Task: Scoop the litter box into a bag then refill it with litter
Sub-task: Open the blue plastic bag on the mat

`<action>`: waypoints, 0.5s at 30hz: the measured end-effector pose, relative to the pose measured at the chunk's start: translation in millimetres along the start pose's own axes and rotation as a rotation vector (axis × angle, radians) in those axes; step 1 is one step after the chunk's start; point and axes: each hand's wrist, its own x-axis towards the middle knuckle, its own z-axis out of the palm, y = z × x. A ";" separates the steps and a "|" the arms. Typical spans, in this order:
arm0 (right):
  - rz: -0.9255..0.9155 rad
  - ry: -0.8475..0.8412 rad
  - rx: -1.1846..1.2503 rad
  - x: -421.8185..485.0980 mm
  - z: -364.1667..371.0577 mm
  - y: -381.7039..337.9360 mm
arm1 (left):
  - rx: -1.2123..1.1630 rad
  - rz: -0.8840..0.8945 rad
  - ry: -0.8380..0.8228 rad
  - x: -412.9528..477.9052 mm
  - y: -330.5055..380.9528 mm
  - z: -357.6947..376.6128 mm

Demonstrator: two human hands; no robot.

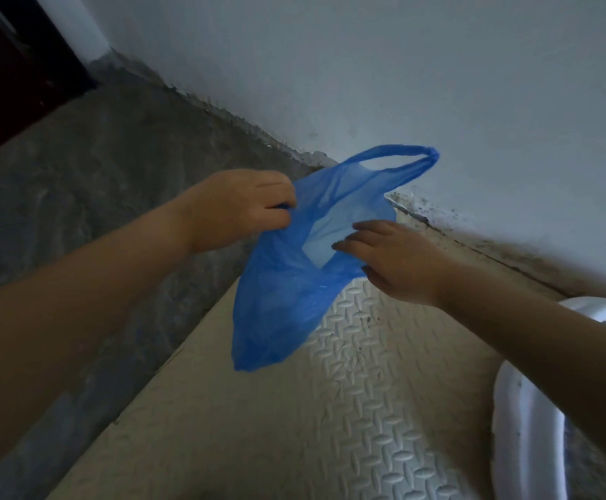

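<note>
Thin crinkled blue bag (287, 283) — fingers (280, 207) pinching.

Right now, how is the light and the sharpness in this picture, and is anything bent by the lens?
Head view: dim, bluish light with no glare; the thin blue plastic bag is fairly sharp, while the left hand and right hand look slightly soft; the wide lens curves the wall base, and the white plastic litter box is cut off at the right edge.
</note>
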 end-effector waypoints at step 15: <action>0.231 -0.265 0.190 -37.9 13.8 -5.5 | 0.136 -0.306 -0.140 19.2 -2.5 13.9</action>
